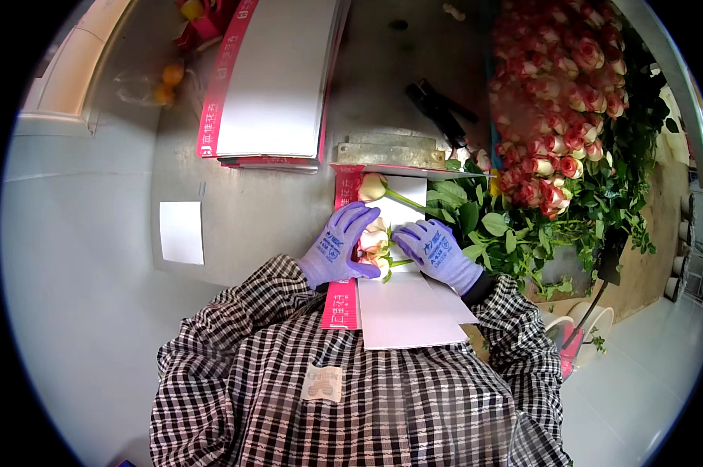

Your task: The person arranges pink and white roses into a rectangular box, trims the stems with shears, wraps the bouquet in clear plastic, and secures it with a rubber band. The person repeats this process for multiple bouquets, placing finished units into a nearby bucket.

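My left hand [339, 246], in a purple glove, curls around pale pink-edged rose blooms [373, 237], with its thumb at their lower side. My right hand [435, 251], gloved alike, is closed with bent fingers beside the blooms. A green stem [402, 263] runs toward its underside; what its fingers hold is hidden. Another rose [372, 187] lies just beyond, its stem slanting right. The roses rest on white sheets over a pink-edged wrapping sheet [340, 305]. A white card [410, 315] lies on the near part, by my body.
A metal bar [389, 151] stands behind the sheets. Further left lies a stack of pink-bordered white wrapping sheets [277, 78]. A small white card [182, 233] is at left. Red-and-white roses [557, 117] and leafy stems [507, 229] fill the right. A black tool [438, 113] lies behind.
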The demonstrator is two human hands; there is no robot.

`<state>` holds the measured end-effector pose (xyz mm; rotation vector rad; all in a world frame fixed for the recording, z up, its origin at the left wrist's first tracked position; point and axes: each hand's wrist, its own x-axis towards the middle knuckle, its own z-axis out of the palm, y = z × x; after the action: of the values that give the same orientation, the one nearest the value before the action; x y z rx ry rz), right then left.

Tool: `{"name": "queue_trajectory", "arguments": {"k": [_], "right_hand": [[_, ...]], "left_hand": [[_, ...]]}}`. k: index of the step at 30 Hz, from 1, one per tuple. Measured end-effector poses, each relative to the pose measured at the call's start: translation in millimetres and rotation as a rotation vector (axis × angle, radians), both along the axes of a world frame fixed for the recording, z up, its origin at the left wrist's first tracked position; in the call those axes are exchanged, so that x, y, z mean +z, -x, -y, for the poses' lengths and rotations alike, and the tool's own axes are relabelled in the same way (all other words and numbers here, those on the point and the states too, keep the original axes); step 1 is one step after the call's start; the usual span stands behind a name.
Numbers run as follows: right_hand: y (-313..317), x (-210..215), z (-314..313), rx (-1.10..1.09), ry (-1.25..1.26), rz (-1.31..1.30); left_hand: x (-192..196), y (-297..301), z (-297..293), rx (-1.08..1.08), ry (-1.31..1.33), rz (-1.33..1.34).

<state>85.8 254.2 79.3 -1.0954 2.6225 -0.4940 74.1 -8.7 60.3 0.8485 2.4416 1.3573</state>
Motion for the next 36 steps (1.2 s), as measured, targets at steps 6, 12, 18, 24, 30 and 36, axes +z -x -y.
{"name": "queue_trajectory", "arguments": {"k": [6, 12, 18, 24, 30, 36], "right_hand": [[8, 19, 6, 0.039, -0.011, 0.004], [32, 32, 5, -0.458, 0.116, 0.106], [38, 12, -5, -0.268, -0.019, 0.022], [11, -6, -21, -0.199, -0.029, -0.145], [9, 2, -12, -0.141, -0.104, -0.082], [29, 93, -32, -0.229, 0.046, 0.063]], "left_hand": [[4, 7, 1, -0.064, -0.002, -0.066], [7, 8, -8, 0.022, 0.284, 0.012], [7, -4, -11, 0.378, 0.413, 0.148], [8, 4, -9, 0.308, 0.276, -0.014], [22, 15, -6, 0.098, 0.271, 0.014], [22, 28, -7, -0.002, 0.253, -0.037]]}}
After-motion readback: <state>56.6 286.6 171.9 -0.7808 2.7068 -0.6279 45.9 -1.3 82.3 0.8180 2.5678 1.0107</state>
